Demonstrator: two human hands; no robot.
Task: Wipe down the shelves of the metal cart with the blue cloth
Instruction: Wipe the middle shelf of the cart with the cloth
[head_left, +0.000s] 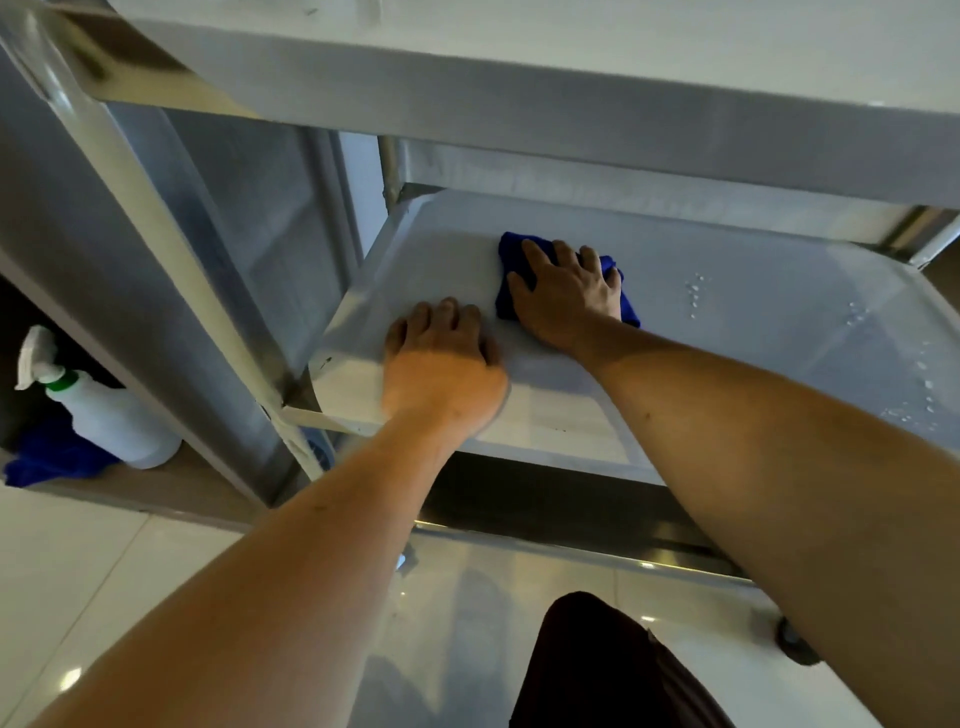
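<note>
pale tiled floor (78, 545) on the left with a spray bottle (111, 415). left hand (441, 364) curls over the middle shelf (753, 332) rim, bracing. right hand (566, 296) lies flat, fingers spread, pressing the blue cloth (626, 306); unwiped droplets (696, 293) sit further right, so that's probably where the cloth heads.

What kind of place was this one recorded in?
Probably a commercial kitchen or service area: a steel cart with tray shelves, glossy floor tiles, and a spray bottle beside a metal unit.

A commercial kitchen, likely — steel cart (571, 104), glossy tiled floor (78, 571), spray bottle (109, 421) stored alongside.
</note>
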